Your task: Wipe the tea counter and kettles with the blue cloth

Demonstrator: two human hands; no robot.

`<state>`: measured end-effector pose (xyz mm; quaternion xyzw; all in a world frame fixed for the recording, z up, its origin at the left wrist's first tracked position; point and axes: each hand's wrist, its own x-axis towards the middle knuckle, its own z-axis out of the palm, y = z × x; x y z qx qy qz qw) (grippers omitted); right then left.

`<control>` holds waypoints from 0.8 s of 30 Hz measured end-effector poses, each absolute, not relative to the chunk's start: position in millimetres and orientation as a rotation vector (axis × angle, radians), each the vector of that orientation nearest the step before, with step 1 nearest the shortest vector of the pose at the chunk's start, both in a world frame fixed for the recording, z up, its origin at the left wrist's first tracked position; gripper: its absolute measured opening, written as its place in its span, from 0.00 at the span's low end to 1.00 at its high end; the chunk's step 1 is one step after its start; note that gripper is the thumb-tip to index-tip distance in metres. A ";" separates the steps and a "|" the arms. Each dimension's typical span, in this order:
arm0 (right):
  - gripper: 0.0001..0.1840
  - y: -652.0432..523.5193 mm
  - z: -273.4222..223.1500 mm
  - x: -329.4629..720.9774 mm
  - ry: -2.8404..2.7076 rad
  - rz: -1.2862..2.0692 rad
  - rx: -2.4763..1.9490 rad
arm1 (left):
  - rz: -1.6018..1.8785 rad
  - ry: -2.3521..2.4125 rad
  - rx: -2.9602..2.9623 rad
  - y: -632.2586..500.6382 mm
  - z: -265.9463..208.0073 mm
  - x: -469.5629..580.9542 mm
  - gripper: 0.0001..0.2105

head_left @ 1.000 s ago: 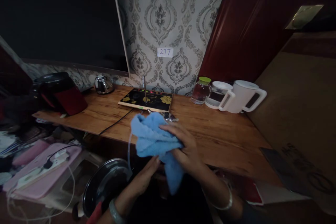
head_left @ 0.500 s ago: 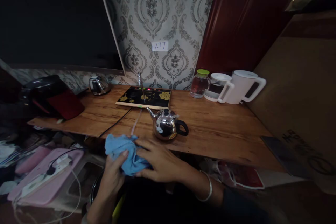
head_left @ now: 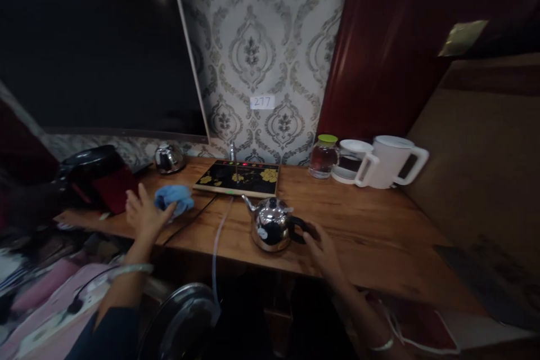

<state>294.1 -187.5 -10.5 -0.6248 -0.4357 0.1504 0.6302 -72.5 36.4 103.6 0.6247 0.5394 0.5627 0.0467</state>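
My left hand point(head_left: 145, 214) is open, its fingers spread, just beside a crumpled blue cloth point(head_left: 175, 198) lying on the left part of the wooden table. My right hand point(head_left: 323, 247) has its fingers and thumb on the black handle of a shiny steel kettle point(head_left: 272, 225). The kettle stands upright near the table's front edge, spout to the left and black-knobbed lid on. Behind it lies a black tea stove panel point(head_left: 219, 174) with gold flowers, lit buttons and a thin metal spout.
A second steel kettle point(head_left: 169, 158) and a red-black appliance point(head_left: 103, 180) stand left. At the back right are a green-lidded glass jug point(head_left: 323, 157), a white-lidded pitcher point(head_left: 351, 163) and a white jug point(head_left: 388, 163). A clear hose point(head_left: 216, 253) hangs over the table's edge.
The blue cloth has left both hands and now lies on the table at left. My left hand has moved left and opened; my right hand has moved right to the kettle's handle.
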 end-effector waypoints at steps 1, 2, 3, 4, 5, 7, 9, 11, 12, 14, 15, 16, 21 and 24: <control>0.26 -182.8 -11.3 292.1 -0.955 0.384 -1.395 | 1.612 1.741 2.002 35.6 95.7 -68.5 0.36; 0.26 -177.8 -10.9 290.8 -0.927 0.419 -1.361 | 1.582 1.748 2.077 31.9 85.8 -62.2 0.38; 0.26 -172.7 -9.6 290.3 -0.912 0.443 -1.334 | 1.539 1.651 2.167 25.6 74.0 -54.1 0.38; 0.25 -167.5 -7.6 290.9 -0.916 0.470 -1.309 | 1.506 1.505 2.237 17.3 60.4 -44.3 0.38; 0.25 -162.5 -5.1 292.3 -0.932 0.503 -1.290 | 1.442 1.363 2.281 7.5 45.5 -33.0 0.38; 0.26 -153.6 0.0 296.7 -0.970 0.604 -1.265 | 1.345 1.193 2.250 -14.4 14.7 -7.8 0.33; 0.28 -147.1 4.3 301.0 -0.993 0.708 -1.252 | 1.243 1.103 2.171 -35.6 -12.5 18.5 0.30; 0.30 -143.7 7.3 303.5 -0.999 0.764 -1.249 | 1.169 1.055 2.111 -52.4 -31.7 42.5 0.30; 0.30 -143.3 8.4 303.9 -1.006 0.778 -1.248 | 1.131 1.017 2.068 -58.6 -38.0 52.7 0.31; 0.29 -144.8 9.9 303.4 -1.022 0.824 -1.239 | 1.078 0.959 1.985 -66.9 -45.6 68.6 0.33; 0.29 -146.5 10.3 302.8 -1.026 0.857 -1.235 | 1.060 0.938 1.952 -69.6 -47.7 74.3 0.35; 0.28 -148.5 10.6 302.2 -1.028 0.888 -1.235 | 1.051 0.927 1.929 -71.8 -49.3 78.9 0.36; 0.23 -162.5 7.9 304.3 -0.928 0.793 -1.276 | 1.050 0.874 1.890 -81.6 -54.6 96.1 0.36; 0.22 -174.2 3.5 311.9 -0.846 0.665 -1.301 | 1.039 0.832 1.921 -88.6 -54.6 109.0 0.35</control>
